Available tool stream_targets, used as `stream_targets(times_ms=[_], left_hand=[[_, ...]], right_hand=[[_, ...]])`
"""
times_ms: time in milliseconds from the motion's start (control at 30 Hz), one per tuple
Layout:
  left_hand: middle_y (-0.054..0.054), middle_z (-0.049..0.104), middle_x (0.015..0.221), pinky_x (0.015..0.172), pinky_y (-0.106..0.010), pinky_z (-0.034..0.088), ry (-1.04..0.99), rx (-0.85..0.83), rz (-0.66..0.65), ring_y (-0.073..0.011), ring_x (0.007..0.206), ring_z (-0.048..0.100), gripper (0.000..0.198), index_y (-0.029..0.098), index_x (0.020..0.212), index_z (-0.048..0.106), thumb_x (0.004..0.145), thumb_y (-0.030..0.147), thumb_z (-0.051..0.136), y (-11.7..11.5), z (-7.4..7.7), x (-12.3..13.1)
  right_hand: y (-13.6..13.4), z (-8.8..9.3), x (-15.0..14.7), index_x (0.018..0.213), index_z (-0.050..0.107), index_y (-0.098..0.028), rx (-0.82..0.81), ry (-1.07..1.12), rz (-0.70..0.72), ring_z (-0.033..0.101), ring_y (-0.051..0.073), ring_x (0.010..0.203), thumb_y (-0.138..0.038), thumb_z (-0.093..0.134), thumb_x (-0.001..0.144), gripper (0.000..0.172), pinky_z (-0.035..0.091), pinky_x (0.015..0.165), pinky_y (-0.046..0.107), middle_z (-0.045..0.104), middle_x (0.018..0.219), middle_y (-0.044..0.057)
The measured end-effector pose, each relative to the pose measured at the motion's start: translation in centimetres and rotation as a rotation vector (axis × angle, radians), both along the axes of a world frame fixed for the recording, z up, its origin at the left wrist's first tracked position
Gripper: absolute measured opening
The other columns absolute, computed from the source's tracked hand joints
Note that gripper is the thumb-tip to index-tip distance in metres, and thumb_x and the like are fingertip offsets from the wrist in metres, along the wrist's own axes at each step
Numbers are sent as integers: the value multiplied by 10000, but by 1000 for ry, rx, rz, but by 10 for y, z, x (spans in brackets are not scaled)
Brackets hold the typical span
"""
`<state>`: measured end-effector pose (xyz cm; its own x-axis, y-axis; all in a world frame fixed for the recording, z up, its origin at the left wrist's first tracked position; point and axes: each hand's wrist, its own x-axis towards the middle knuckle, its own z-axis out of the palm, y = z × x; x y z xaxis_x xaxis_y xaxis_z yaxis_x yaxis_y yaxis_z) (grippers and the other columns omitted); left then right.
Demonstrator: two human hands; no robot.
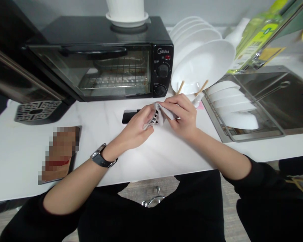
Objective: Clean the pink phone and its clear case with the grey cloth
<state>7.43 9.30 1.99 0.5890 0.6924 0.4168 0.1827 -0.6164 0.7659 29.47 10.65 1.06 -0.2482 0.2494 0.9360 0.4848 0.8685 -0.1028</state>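
Observation:
Above the white counter (20, 151), my left hand (136, 126) grips a small silver device (151, 120), its edge with small slots showing between the fingers. My right hand (184, 116) pinches a white cloth or wipe (165, 112) and presses it against that device. Both hands meet in front of a black toaster oven (103, 60). A watch (101, 157) sits on my left wrist. A flat black object (128, 116) lies on the counter just behind my left hand.
White plates (202, 57) lean in a rack right of the oven, more bowls (232, 104) in a steel sink tray (257, 134). A blurred-out flat item (59, 154) lies at the left. A black drip tray (36, 111) stands far left, and a white pot (126, 11) rests on the oven.

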Motion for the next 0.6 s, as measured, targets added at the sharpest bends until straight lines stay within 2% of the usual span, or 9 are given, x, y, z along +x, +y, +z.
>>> stream_targets(times_ms=[167,267,367,500,600], left_hand=[[-146,565,1646,1321,-523,439,24,64,-14,-301,1537,555,711,208,1594,484,892,126,558,0,-1,-1],[-149,562,1654,1340,-536,411,50,75,-7,-301,1552,543,735,203,1602,465,877,119,554,-2,0,-2],[-158,571,1644,1356,-543,380,67,85,1,-302,1562,527,752,190,1591,476,849,111,564,-3,2,-2],[-180,575,1630,1330,-535,414,66,89,7,-310,1538,551,731,169,1587,481,864,130,578,-2,1,-2],[-160,579,1631,1320,-525,426,24,109,-12,-309,1528,562,725,191,1575,492,859,121,579,0,-2,-1]], right_hand=[[-9,4,-5,1405,706,-329,82,-14,54,735,177,934,-234,635,1066,359,586,760,357,767,1034,2],[-15,8,-7,1361,718,-346,106,-48,43,736,156,889,-316,566,1108,296,579,738,336,748,975,-12],[-17,9,-7,1352,713,-364,117,-48,54,733,143,865,-320,527,1118,303,569,730,315,731,956,-15],[-15,5,-7,1377,704,-365,146,-39,80,728,142,866,-343,562,1108,305,572,745,307,721,964,-17],[-9,2,-5,1415,677,-400,103,-39,53,731,158,886,-352,583,1101,331,580,775,338,730,986,-20]])
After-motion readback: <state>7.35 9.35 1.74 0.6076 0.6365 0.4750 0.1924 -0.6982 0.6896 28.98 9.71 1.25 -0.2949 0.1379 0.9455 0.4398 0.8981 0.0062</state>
